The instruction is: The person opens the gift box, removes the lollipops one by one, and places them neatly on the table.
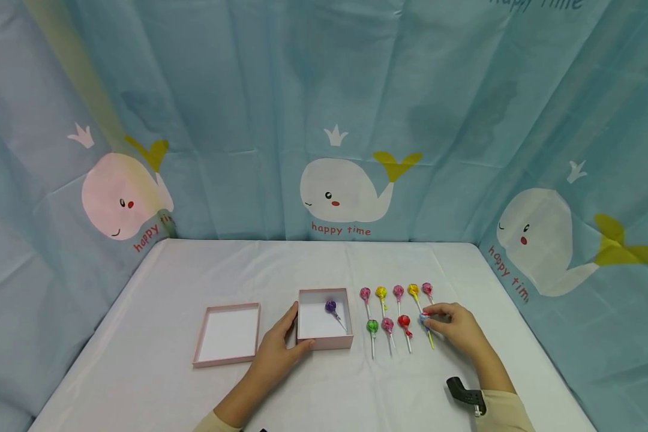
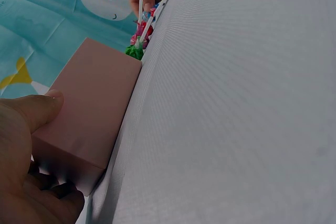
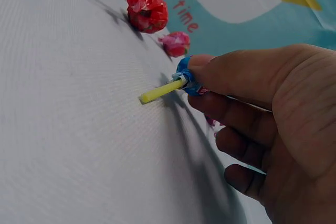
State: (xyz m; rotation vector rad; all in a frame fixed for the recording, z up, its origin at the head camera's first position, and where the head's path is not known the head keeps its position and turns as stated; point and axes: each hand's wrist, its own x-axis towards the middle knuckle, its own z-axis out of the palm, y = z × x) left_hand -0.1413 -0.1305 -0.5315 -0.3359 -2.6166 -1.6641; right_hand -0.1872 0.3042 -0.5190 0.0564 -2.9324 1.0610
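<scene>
My left hand grips the near left corner of a pink open-topped box, thumb on its front wall and fingers at the left side. Inside the white interior lies one purple lollipop, its stick slanting toward the near right corner. To the right, my right hand pinches a blue lollipop by its wrapped head between thumb and index finger. Its yellow stick points away from the palm, just over the white cloth. In the left wrist view the box's pink wall hides its inside.
Two rows of lollipops stretch right of the box, with a green one, a red one and yellow ones among them. A shallow pink-rimmed lid lies left of the box. Blue whale-print curtains surround the white table.
</scene>
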